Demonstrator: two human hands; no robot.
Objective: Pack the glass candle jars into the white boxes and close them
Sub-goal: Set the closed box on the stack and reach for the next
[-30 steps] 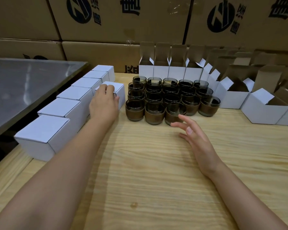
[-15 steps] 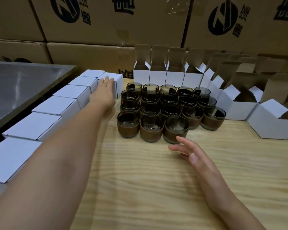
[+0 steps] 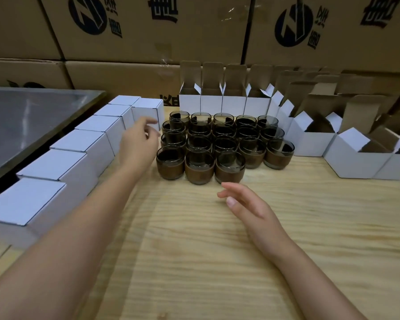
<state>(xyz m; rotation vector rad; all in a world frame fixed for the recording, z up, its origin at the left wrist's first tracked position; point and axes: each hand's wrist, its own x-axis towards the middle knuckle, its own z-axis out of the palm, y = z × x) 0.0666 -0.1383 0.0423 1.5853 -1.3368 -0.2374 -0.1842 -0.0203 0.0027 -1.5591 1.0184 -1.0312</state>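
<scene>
On the table (image 3: 194, 250) my left hand (image 3: 139, 140) hangs loose and empty by a shut box (image 3: 147, 109), my right hand (image 3: 247, 204) lies open near the jars (image 3: 217, 144), so next I should grab a jar and an open box (image 3: 314, 139).

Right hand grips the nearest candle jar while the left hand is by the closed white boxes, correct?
No. The head view shows the right hand open and empty, just short of the nearest candle jar. The left hand is by the closed white boxes.
</scene>
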